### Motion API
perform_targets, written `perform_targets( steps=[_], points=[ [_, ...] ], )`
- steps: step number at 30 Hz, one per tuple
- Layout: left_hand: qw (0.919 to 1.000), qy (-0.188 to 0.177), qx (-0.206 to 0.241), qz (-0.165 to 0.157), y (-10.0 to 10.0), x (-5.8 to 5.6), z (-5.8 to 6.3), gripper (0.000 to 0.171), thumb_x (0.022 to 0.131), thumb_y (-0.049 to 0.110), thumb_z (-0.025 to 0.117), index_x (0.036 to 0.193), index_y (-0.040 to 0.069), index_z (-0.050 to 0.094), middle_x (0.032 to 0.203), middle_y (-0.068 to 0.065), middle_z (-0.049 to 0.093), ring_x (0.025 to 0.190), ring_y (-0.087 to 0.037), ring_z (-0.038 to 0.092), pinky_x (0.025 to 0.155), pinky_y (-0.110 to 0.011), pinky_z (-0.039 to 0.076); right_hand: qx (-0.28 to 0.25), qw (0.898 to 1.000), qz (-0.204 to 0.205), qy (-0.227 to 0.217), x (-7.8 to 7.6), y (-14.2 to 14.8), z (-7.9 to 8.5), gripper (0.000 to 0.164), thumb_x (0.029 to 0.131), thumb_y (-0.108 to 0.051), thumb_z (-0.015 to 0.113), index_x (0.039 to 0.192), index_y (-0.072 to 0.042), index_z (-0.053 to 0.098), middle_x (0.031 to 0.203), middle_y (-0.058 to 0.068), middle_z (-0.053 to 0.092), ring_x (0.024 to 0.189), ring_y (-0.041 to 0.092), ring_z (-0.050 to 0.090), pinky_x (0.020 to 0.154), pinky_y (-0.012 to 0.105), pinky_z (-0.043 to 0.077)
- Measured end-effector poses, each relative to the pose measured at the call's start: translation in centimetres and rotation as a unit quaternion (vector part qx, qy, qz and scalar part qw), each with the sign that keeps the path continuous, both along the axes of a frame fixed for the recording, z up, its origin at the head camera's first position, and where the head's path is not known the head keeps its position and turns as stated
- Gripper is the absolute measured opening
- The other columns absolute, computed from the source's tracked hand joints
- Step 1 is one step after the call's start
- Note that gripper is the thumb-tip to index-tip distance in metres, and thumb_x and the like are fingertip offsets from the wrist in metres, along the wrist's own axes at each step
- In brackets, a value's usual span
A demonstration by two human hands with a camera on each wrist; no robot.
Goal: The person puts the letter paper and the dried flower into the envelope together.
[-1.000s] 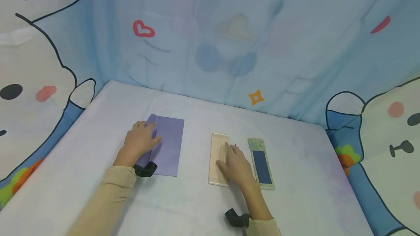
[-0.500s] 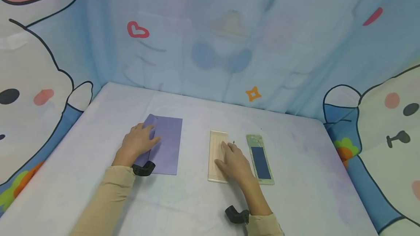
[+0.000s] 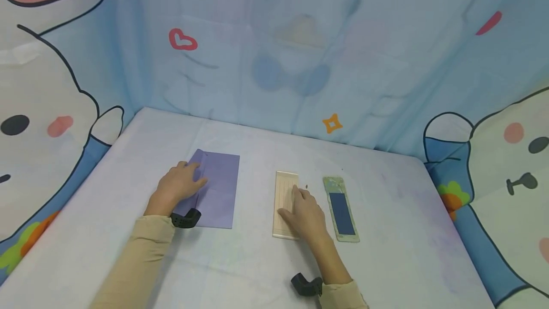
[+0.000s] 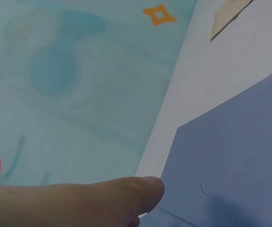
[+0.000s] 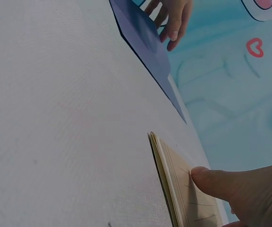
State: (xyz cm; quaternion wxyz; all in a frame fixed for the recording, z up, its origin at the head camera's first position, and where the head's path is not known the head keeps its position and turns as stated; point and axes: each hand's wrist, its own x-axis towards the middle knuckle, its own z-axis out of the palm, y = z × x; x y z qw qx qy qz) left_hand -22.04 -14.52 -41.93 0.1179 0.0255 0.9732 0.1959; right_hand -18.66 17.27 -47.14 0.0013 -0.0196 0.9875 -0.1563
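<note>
Since the earlier frame, the right thumb has shifted a little toward the left edge of the cream booklet (image 3: 282, 199), and the left hand has edged slightly outward, to the left on the purple folder (image 3: 220, 190); the rest lies as it did. The right grip (image 3: 309, 213) is loose: its thumb rests on the booklet's lined face and its fingers point away from the person beside the right edge, their undersides hidden. The left grip (image 3: 177, 186) is relaxed too, fingers spread over the folder's narrow left flap, clasping nothing. The booklet lies flat between the folder and a green case (image 3: 341, 210) with a dark blue panel, which lies apart from the right hand on its outer side. A small dark speck (image 3: 306, 186) shows just beyond the right fingertips. Each wrist wears a black device (image 3: 185, 218) next to a tan sleeve (image 3: 137, 252). All rest on the white surface (image 3: 253, 261), against a blue cartoon curtain (image 3: 274, 23) printed with a red heart (image 3: 183, 39) and an orange star (image 3: 332, 123).
</note>
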Motion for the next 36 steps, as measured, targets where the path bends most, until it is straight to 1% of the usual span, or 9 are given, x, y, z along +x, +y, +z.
perform_targets(
  steps=[8,14,18,23,27,30,32,34,36],
  points=[
    [0.9999,-0.01,0.008,0.007,-0.4,0.2,-0.1,0.062,0.095,0.039,0.05,0.145,0.004,0.036,0.145,-0.032,0.032,0.13,-0.05,0.036,0.098,-0.062,0.037,0.004,1.0,-0.013,0.006,0.1,-0.5,-0.3,0.082,0.08,-0.04,0.073,0.143,0.0,0.039,0.136,0.023,0.05,0.121,0.04,0.052,0.093,0.051,0.047],
    [0.9997,-0.017,0.016,0.001,-1.0,0.3,0.1,0.062,0.096,0.037,0.049,0.145,0.002,0.033,0.144,-0.031,0.034,0.129,-0.049,0.038,0.099,-0.061,0.037,0.021,0.999,-0.009,0.039,0.2,-0.7,-0.6,0.086,0.078,-0.045,0.074,0.14,0.003,0.041,0.132,0.025,0.052,0.118,0.041,0.053,0.09,0.053,0.048],
    [0.9996,-0.016,0.024,-0.005,-1.4,0.3,0.3,0.061,0.097,0.033,0.048,0.146,0.0,0.031,0.145,-0.031,0.034,0.132,-0.048,0.035,0.103,-0.06,0.034,0.03,0.998,-0.006,0.057,0.4,-0.8,-0.8,0.088,0.076,-0.047,0.075,0.139,0.005,0.042,0.129,0.026,0.053,0.115,0.041,0.053,0.087,0.052,0.048],
    [0.9995,-0.017,0.023,-0.013,-1.8,0.1,0.2,0.061,0.097,0.027,0.05,0.146,-0.002,0.029,0.146,-0.03,0.034,0.134,-0.047,0.034,0.106,-0.059,0.031,0.026,0.998,-0.012,0.053,0.4,-0.9,-0.8,0.088,0.076,-0.047,0.075,0.138,0.006,0.043,0.127,0.026,0.052,0.112,0.04,0.053,0.084,0.05,0.05],
    [0.9996,-0.013,0.017,-0.02,-2.1,-0.2,0.0,0.062,0.095,0.023,0.055,0.145,-0.003,0.031,0.144,-0.03,0.038,0.132,-0.047,0.036,0.105,-0.058,0.033,0.022,0.999,-0.015,0.045,0.3,-0.9,-0.8,0.087,0.076,-0.047,0.075,0.139,0.004,0.043,0.128,0.026,0.051,0.113,0.04,0.053,0.084,0.049,0.05],
    [0.9995,0.0,0.006,-0.031,-2.3,-0.2,-0.4,0.064,0.091,0.021,0.06,0.143,-0.005,0.034,0.141,-0.031,0.04,0.13,-0.048,0.038,0.105,-0.057,0.034,0.022,0.999,-0.015,0.041,0.1,-0.9,-0.9,0.087,0.076,-0.048,0.075,0.139,0.004,0.043,0.129,0.027,0.05,0.113,0.04,0.053,0.083,0.05,0.051],
    [0.9995,0.014,-0.001,-0.029,-2.2,0.0,-0.6,0.065,0.089,0.021,0.064,0.142,-0.005,0.037,0.138,-0.032,0.041,0.127,-0.047,0.039,0.102,-0.056,0.037,0.022,0.999,-0.016,0.038,0.0,-0.8,-0.9,0.087,0.076,-0.047,0.075,0.139,0.004,0.043,0.129,0.027,0.05,0.114,0.041,0.053,0.083,0.05,0.051],
    [0.9988,0.042,-0.016,-0.019,-1.9,0.2,-0.7,0.065,0.087,0.023,0.067,0.14,-0.004,0.04,0.133,-0.032,0.042,0.122,-0.046,0.04,0.096,-0.055,0.041,0.024,0.999,-0.016,0.037,0.0,-0.8,-0.9,0.086,0.076,-0.047,0.075,0.139,0.003,0.044,0.129,0.027,0.051,0.114,0.041,0.053,0.082,0.05,0.052],
    [0.9959,0.083,-0.034,0.003,-1.2,0.5,-0.7,0.059,0.085,0.026,0.069,0.133,-0.003,0.048,0.125,-0.029,0.043,0.114,-0.043,0.04,0.087,-0.052,0.044,0.025,0.999,-0.016,0.037,0.0,-0.7,-0.9,0.085,0.077,-0.047,0.075,0.138,0.003,0.045,0.129,0.026,0.051,0.113,0.041,0.053,0.081,0.05,0.052]
  ],
)
